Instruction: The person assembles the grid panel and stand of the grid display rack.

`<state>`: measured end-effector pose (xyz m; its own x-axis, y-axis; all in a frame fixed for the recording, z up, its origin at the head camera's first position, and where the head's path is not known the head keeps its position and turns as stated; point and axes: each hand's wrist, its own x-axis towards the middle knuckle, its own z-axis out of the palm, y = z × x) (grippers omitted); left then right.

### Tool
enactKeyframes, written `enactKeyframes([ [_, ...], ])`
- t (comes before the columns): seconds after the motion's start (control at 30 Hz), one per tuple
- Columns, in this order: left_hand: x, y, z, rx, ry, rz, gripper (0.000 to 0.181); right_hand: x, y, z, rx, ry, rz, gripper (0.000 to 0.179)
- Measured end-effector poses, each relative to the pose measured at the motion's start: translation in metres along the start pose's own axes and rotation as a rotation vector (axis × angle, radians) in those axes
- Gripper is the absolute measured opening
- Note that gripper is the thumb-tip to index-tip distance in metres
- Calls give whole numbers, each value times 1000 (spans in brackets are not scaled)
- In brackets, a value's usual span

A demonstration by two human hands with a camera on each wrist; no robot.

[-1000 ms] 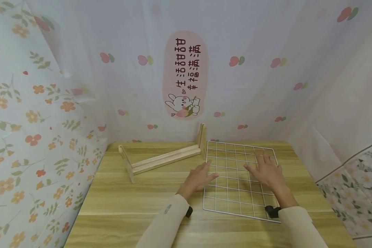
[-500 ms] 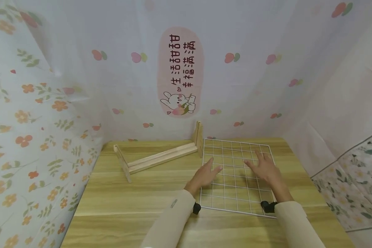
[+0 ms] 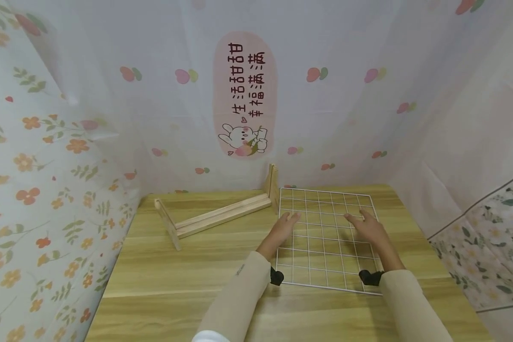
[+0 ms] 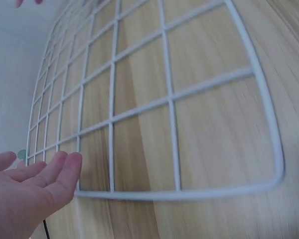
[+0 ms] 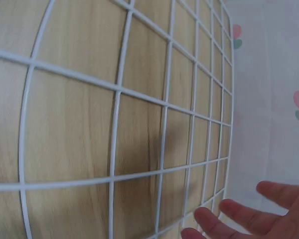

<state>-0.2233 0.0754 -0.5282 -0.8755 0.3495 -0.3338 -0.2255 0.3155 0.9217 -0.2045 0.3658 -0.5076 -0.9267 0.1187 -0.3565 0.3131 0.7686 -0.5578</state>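
A white wire grid panel (image 3: 322, 224) lies on the right half of the wood-grain table. Over its left edge is my left hand (image 3: 280, 232), the thumb above the wires. In the left wrist view, the relaxed, slightly bent fingers of that hand (image 4: 35, 194) overlap the panel's rim. My right hand (image 3: 371, 230) is at the panel's right side, thumb pointing inward. The right wrist view has the spread fingers of this hand (image 5: 269, 219) beside the grid, with a shadow on the wood beneath. Neither hand grips the wires.
Left of the panel stands a pale wooden rack (image 3: 222, 217), two upright ends joined by a low bar; its right end (image 3: 272, 187) is close to the panel's far left corner. A printed cloth (image 3: 333, 114) hangs behind the table (image 3: 175, 285).
My left hand has shifted from inside the grid back to its left edge and farther forward. The right hand has drawn outward to the right edge. The head view has shifted slightly.
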Motion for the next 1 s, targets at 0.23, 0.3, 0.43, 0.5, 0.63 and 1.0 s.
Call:
enactKeyframes([
  [0.23,2,6,1,-214,-31,-90,88,4,7,-2,259,-77,54,104],
  [0.3,4,5,0,-301,-39,-112,86,4,6,-2,345,-91,69,106],
  [0.43,9,0,-1,-444,-34,-161,86,5,7,-2,441,-120,111,108],
  [0.5,9,-1,-2,-462,-27,-172,89,5,10,-2,473,-127,128,108],
  [0.63,8,-2,-3,-494,-27,-191,93,4,13,-2,505,-148,154,107],
  [1.0,5,0,-4,-553,-63,-225,101,5,15,5,661,-182,215,99],
])
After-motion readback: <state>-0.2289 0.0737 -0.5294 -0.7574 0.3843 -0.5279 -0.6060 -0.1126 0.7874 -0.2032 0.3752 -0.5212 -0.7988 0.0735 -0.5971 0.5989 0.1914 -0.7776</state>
